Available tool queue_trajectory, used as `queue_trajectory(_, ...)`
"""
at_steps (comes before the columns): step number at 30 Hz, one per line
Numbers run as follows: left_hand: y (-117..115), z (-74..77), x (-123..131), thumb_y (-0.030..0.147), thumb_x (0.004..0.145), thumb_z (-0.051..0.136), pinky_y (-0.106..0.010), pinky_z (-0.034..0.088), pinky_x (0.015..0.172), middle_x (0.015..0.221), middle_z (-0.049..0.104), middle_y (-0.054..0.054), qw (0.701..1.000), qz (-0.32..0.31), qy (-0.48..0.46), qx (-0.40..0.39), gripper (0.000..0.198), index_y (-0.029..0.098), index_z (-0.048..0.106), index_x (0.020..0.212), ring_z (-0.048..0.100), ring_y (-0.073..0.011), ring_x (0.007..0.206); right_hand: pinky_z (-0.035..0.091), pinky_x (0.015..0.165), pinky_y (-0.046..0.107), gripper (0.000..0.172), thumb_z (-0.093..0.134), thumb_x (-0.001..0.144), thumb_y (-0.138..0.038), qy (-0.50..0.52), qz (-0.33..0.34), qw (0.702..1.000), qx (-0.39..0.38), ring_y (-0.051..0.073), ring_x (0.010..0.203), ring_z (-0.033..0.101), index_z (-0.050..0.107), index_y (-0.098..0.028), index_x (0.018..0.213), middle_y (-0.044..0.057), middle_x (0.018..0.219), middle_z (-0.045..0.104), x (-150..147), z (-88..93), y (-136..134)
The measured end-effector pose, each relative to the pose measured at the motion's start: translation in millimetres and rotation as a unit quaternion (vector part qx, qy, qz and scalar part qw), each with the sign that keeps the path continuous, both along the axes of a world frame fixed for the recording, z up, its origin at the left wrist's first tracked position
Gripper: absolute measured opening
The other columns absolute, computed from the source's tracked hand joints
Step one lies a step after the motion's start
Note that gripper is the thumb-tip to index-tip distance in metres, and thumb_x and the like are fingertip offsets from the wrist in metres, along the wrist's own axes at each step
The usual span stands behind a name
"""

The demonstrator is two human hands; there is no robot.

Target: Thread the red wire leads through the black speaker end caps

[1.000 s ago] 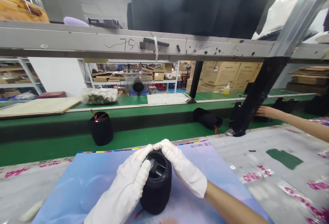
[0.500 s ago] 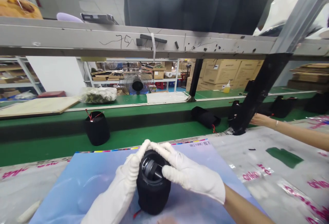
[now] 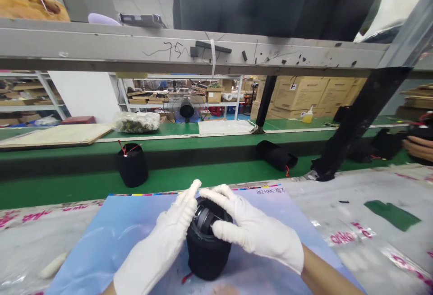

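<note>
A black cloth-covered cylinder (image 3: 209, 259) stands upright on a blue printed sheet (image 3: 104, 236), its open top tilted slightly towards me. Inside its mouth sits a dark ring-shaped part (image 3: 203, 221); a short red wire (image 3: 186, 278) pokes out at the base. My left hand (image 3: 169, 227), in a white glove, grips the cylinder's left side, fingers straight and close together along the rim. From the right, my gloved right hand (image 3: 252, 229) holds the rim, thumb by the ring part and fingers arched over the far edge. Contact under both hands is partly hidden.
Behind the sheet runs a green surface (image 3: 189, 173) with a black cylinder with red wires (image 3: 132, 166) and another lying on its side (image 3: 275, 155). A dark post (image 3: 358, 119) stands right. A co-worker's hand (image 3: 419, 148) is at the far right. A shelf beam (image 3: 135, 47) crosses above.
The view has shifted, so things appear further right. My left fingers have straightened at the rim and parted from the right fingertips. The co-worker's hand has moved right.
</note>
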State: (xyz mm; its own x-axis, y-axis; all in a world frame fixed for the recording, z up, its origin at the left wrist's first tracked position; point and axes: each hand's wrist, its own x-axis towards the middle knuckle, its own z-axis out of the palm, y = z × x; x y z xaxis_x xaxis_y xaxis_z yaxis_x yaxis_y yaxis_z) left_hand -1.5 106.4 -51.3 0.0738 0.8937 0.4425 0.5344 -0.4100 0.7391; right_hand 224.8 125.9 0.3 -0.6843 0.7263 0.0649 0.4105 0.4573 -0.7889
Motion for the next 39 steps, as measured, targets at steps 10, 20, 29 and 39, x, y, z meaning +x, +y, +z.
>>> queue_trajectory(10, -17.2, 27.2, -1.1, 0.049, 0.091, 0.051, -0.048, 0.052, 0.096, 0.146, 0.051, -0.006, 0.980, -0.096, 0.163, -0.056, 0.073, 0.036, 0.015, 0.153, 0.059, -0.0311, 0.124, 0.032, 0.112, 0.049, 0.081, 0.067, 0.083, -0.049, -0.019, 0.016, 0.999, -0.045, 0.032, 0.135, 0.037, 0.027, -0.036, 0.152, 0.006, 0.141, 0.040, 5.8, 4.6, 0.8)
queue_trajectory(20, -15.0, 27.1, -0.5, 0.051, 0.094, 0.046, -0.051, 0.041, 0.108, 0.150, 0.046, -0.004, 0.988, -0.084, 0.106, -0.077, 0.063, 0.034, 0.027, 0.151, 0.046, -0.0303, 0.136, 0.025, 0.118, 0.050, 0.058, 0.037, 0.098, -0.057, 0.054, 0.001, 0.997, -0.049, 0.028, 0.140, 0.036, 0.031, -0.034, 0.151, 0.006, 0.151, 0.039, 6.9, 0.7, 4.8)
queue_trajectory(29, -9.8, 10.1, 23.5, 0.032, 0.048, 0.087, -0.053, 0.042, 0.107, 0.134, 0.062, -0.011, 0.991, -0.065, -0.060, -0.103, 0.109, 0.023, 0.041, 0.147, 0.057, -0.0357, 0.123, 0.015, 0.121, 0.054, 0.058, 0.049, 0.089, -0.066, 0.134, -0.105, 0.983, -0.073, 0.030, 0.148, 0.023, 0.051, -0.038, 0.139, 0.000, 0.153, 0.041, -2.2, -22.6, 4.7)
queue_trajectory(39, 7.2, 59.2, -5.7, 0.055, 0.079, 0.061, -0.036, 0.055, 0.092, 0.080, 0.076, 0.004, 0.814, 0.057, -0.556, -0.160, 0.031, 0.025, 0.067, 0.084, 0.073, -0.0195, 0.082, 0.032, 0.113, 0.055, 0.074, 0.062, 0.090, -0.042, 0.257, -0.197, 0.927, 0.191, 0.028, 0.122, 0.054, 0.022, -0.035, 0.151, 0.009, 0.142, 0.044, 3.5, -27.3, 3.6)
